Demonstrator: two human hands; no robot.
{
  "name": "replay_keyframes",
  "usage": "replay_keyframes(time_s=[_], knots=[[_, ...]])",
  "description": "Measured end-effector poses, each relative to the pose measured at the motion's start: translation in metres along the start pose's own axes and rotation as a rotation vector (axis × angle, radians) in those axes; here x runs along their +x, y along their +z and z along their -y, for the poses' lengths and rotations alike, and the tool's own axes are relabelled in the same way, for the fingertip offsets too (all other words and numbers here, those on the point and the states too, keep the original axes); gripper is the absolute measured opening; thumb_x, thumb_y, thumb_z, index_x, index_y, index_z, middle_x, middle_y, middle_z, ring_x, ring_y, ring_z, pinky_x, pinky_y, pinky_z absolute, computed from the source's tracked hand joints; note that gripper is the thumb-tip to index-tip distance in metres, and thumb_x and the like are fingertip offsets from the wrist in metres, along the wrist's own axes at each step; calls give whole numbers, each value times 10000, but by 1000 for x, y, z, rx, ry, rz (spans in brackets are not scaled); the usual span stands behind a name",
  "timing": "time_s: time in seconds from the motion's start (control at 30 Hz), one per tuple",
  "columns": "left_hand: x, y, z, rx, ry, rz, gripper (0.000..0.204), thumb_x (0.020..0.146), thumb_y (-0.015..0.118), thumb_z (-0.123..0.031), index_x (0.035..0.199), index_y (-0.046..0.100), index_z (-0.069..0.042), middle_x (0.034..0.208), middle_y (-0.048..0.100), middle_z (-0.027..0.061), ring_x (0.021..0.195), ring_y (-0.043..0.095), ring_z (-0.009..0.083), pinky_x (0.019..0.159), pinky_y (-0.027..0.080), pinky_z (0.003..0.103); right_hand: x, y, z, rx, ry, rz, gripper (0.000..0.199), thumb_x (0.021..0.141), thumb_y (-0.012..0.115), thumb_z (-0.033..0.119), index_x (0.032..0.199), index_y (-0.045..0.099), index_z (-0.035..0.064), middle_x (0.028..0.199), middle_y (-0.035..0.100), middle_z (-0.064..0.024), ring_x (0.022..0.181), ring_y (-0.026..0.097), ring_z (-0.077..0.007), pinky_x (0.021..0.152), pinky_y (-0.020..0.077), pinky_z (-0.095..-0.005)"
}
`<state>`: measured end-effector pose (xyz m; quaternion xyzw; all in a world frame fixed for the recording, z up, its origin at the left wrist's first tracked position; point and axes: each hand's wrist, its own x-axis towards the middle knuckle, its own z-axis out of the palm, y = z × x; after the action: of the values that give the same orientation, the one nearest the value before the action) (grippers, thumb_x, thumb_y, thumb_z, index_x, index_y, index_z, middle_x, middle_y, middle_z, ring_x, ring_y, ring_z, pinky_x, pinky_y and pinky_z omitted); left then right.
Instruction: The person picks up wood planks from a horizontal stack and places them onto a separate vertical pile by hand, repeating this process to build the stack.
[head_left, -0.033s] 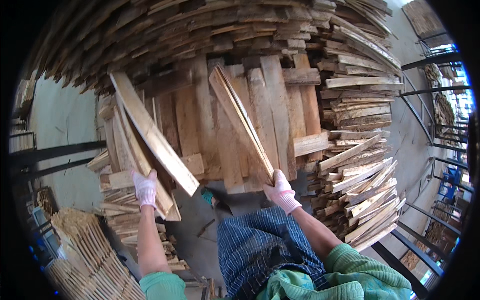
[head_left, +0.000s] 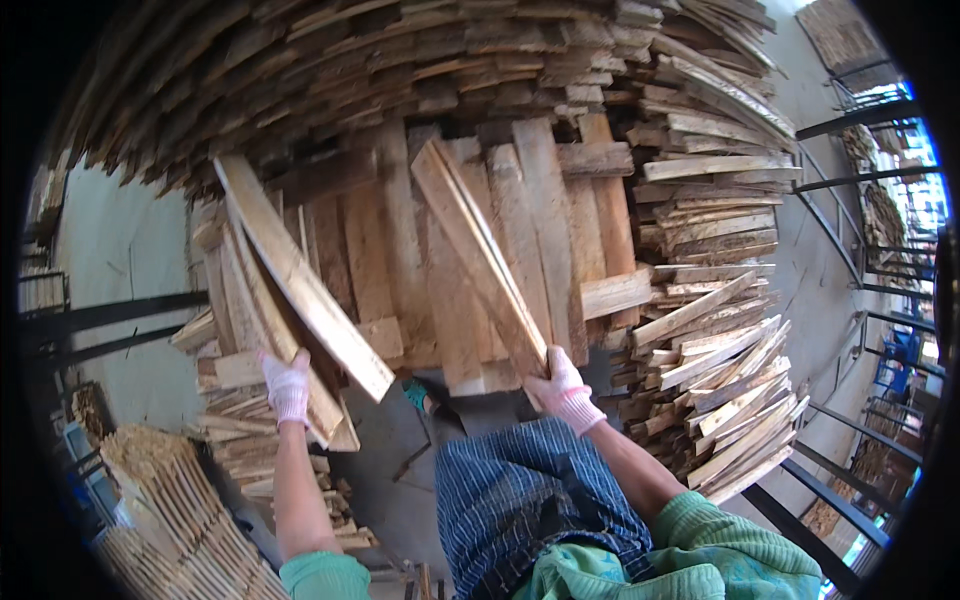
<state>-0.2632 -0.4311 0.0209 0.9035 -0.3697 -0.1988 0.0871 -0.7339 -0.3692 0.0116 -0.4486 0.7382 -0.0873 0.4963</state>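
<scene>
White-and-pink knitted gloves cover both hands. My right hand (head_left: pixel 562 392) is closed round the near end of a long, narrow wooden board (head_left: pixel 470 235), which slants away to the far left above a layer of boards; a pale lengthwise line along it may be a second board's edge. At the left, my left hand (head_left: pixel 287 387) grips the near part of another wooden board (head_left: pixel 270 315), thumb on top and fingers partly hidden. A paler, slightly bowed board (head_left: pixel 305 275) lies aslant over that one, just right of the hand.
Flat boards (head_left: pixel 400 240) lie side by side in front of me. A tall stack of boards (head_left: pixel 400 60) rises behind them, and a loose pile (head_left: pixel 720 390) stands at the right. Bundled thin sticks (head_left: pixel 190 510) are at the lower left, dark metal rails (head_left: pixel 115 310) at the left.
The right-hand board has tilted a little, showing more of its broad face, and that hand sits slightly lower. My left hand keeps its grip. The whole view has shifted slightly.
</scene>
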Motion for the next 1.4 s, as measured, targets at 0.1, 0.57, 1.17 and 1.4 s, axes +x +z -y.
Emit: replay_keyframes(time_s=[0.1, 0.57, 1.17, 1.4], knots=[[3, 1, 27, -87, 12, -17, 1025, 805, 791, -311, 1503, 212, 168, 1571, 301, 315, 1475, 308, 367, 1230, 209, 341, -30, -48, 13, 50, -50, 8, 585, 762, 792, 312, 1185, 534, -1, 1018, 642, -218, 955, 647, -335, 866, 518, -405], [19, 7, 50, -74, -51, -16, 1011, 840, 786, -270, 1544, 170, 114, 1603, 252, 296, 1508, 247, 339, 1235, 184, 340, 128, -172, -45, -461, -69, -350, 707, 947, 642, 338, 1532, 320, 107, 1372, 447, -374, 1220, 510, -513, 1045, 433, -522], [25, 22, 61, -299, -45, 110, 1069, 774, 855, -300, 1502, 211, 145, 1494, 386, 292, 1390, 393, 344, 1184, 291, 356, 262, -114, -15, -485, -294, -691, 695, 1039, 427, 441, 1606, 170, 131, 1488, 422, -288, 1315, 460, -472, 1100, 396, -473], [22, 5, 56, -746, -176, 251, 955, 755, 858, -42, 1485, 252, 62, 1285, 544, 187, 1087, 578, 232, 937, 544, 330, 163, 33, 203, -282, -672, -117, 482, 944, 659, 265, 1364, 522, 72, 1235, 588, -179, 1117, 598, -349, 935, 496, -436]])
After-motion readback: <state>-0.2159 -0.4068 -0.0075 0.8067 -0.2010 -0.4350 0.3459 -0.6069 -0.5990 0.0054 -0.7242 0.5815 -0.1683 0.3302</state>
